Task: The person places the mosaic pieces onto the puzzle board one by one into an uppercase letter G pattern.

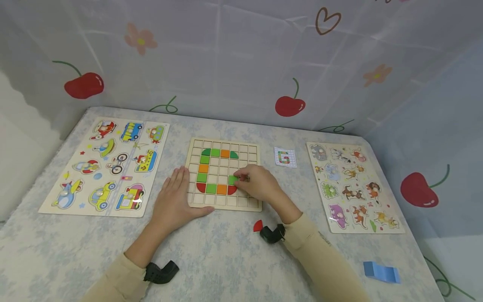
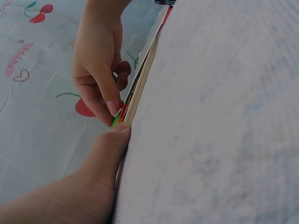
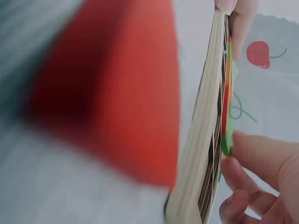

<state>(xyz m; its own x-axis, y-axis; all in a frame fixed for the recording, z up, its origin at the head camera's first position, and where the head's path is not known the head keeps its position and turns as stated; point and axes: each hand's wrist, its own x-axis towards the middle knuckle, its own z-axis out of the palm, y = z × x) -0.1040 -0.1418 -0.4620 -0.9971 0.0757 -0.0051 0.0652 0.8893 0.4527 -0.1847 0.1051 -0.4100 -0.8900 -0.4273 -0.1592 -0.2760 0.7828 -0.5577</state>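
A wooden grid board (image 1: 247, 203) lies mid-table, bearing a pattern of green, orange and red tiles, some with rounded corners. My right hand (image 1: 260, 184) is over its right side, thumb and forefinger pinching a green square tile (image 1: 232, 180) just above the red rounded tile (image 1: 232, 190). The right wrist view shows that green tile (image 3: 227, 144) tilted at the fingertips, close to the board's surface. My left hand (image 1: 174, 205) rests spread against the board's lower-left corner, with its fingers along the left edge and the thumb along the front edge.
A small pattern card (image 1: 285, 157) lies right of the board. A loose red quarter-round tile (image 1: 258, 226) sits in front, near the right wrist camera. A vehicle puzzle (image 1: 84, 191) is at left, an animal puzzle (image 1: 332, 197) at right, a blue curved block (image 1: 381, 272) at front right.
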